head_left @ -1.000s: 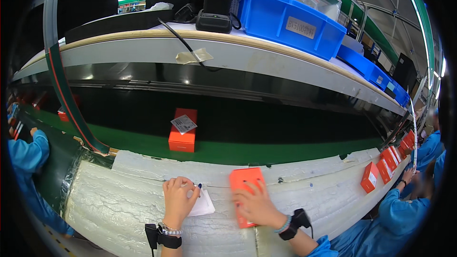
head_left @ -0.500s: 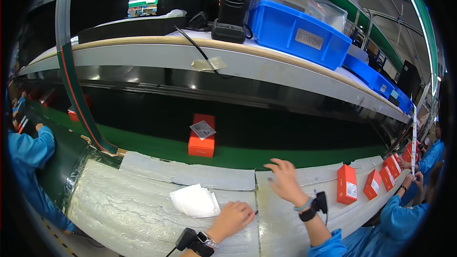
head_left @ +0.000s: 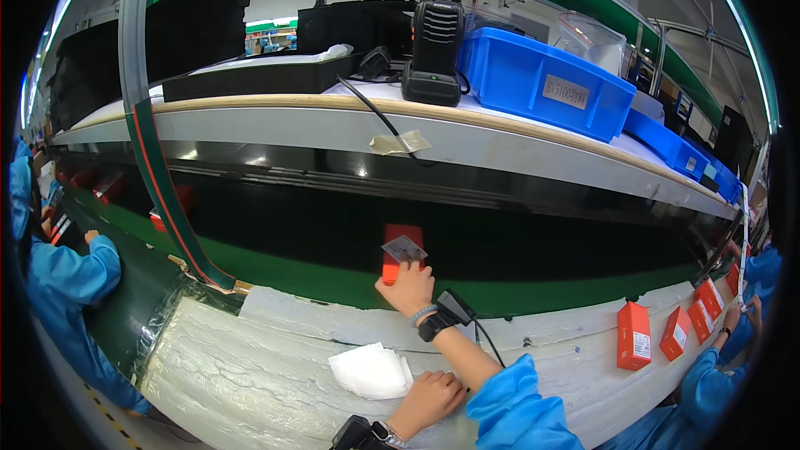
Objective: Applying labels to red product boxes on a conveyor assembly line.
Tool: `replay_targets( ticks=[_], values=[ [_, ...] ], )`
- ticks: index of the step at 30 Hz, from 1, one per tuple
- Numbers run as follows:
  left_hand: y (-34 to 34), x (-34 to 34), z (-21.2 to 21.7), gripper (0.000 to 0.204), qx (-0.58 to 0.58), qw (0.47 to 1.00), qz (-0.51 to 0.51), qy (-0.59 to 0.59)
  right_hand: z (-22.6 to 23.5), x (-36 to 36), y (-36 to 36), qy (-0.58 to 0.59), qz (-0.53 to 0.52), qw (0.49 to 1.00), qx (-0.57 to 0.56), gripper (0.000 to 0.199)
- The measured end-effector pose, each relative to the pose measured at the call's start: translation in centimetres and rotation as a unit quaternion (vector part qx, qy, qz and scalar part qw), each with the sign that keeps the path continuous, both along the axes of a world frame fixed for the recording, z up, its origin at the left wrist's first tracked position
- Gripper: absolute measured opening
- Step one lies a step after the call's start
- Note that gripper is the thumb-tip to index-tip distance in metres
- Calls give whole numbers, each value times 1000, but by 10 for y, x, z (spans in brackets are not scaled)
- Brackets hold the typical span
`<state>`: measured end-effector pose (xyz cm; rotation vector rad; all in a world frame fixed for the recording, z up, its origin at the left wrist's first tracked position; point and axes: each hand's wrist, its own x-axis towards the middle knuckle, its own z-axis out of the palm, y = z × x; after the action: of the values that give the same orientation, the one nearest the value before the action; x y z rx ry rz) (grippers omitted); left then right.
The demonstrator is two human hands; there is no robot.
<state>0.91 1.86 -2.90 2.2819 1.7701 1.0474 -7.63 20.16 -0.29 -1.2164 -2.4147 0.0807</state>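
The right hand [head_left: 406,285] grips the orange box [head_left: 400,252] on the green belt [head_left: 317,279] at 12 o'clock. The left hand [head_left: 431,396], fingers curled, rests at 3 o'clock of the white cloth [head_left: 369,371].

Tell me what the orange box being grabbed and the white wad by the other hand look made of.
Orange box: probably printed cardboard, with flat faces, crisp edges and a matte colour. White wad: looks like soft cloth or tissue, crumpled in folds, not glossy; which of the two is unclear.
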Motion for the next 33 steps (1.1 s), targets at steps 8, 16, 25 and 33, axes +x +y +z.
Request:
replay_targets(
  ticks=[8, 16, 25, 33],
  values=[
    [-2, -1, 12, 20, -55, 923, 145, -353, 42, 113, -16, 51, 74, 995, -32, 68],
    [4, -7, 12, 26, -20, 832, 208, -514, 46, 227, -134, -9, 66, 998, -17, 71],
    [-4, -11, 22, 16, -63, 942, 191, -268, 52, 262, -175, 49, 166, 981, 88, 55],
    [-9, -21, 35, 13, -137, 921, 54, -361, 44, 273, -128, 6, 221, 973, -63, 50]
  ],
)
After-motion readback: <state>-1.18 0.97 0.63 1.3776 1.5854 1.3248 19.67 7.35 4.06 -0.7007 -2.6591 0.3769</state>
